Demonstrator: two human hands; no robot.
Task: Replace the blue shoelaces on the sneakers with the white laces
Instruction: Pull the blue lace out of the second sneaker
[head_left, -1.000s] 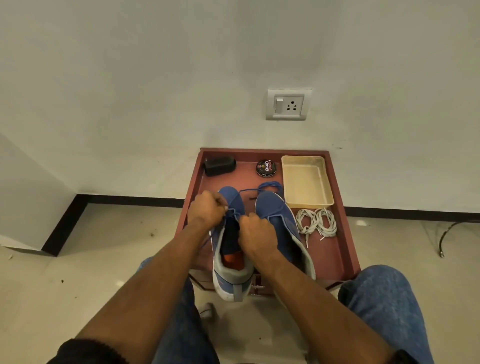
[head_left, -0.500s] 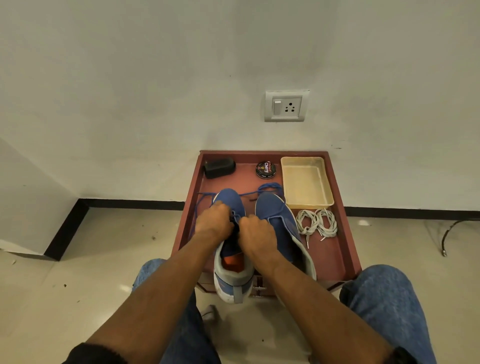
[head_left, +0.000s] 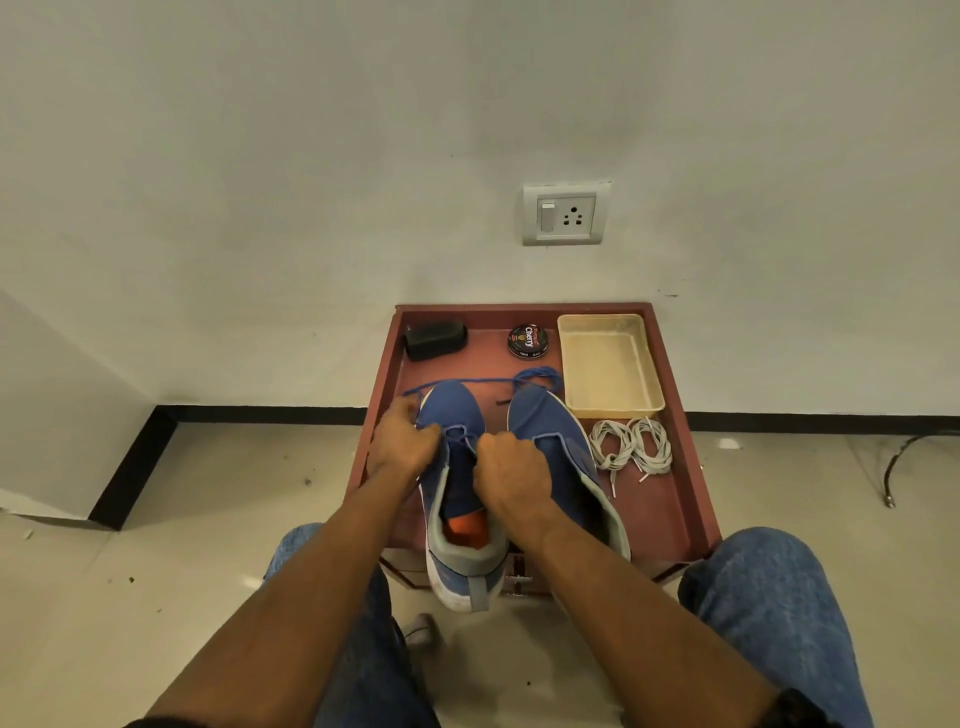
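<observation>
Blue shoelace (head_left: 467, 381) trails loose from left sneaker (head_left: 457, 467); left hand (head_left: 402, 441) and right hand (head_left: 511, 467) pinch it.

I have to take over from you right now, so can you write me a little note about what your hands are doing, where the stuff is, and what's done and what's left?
Left hand: fingers curled on the blue lace at the left sneaker.
Right hand: gripping the same sneaker at its eyelets.
Right sneaker sits beside it on the red tray, with loose blue lace lying past its toe.
White laces: two coiled bundles on the tray, right of the sneakers, untouched.
Done: blue lace partly pulled out of the left sneaker.
Left: finish pulling it out, then thread the white laces into both sneakers.
</observation>
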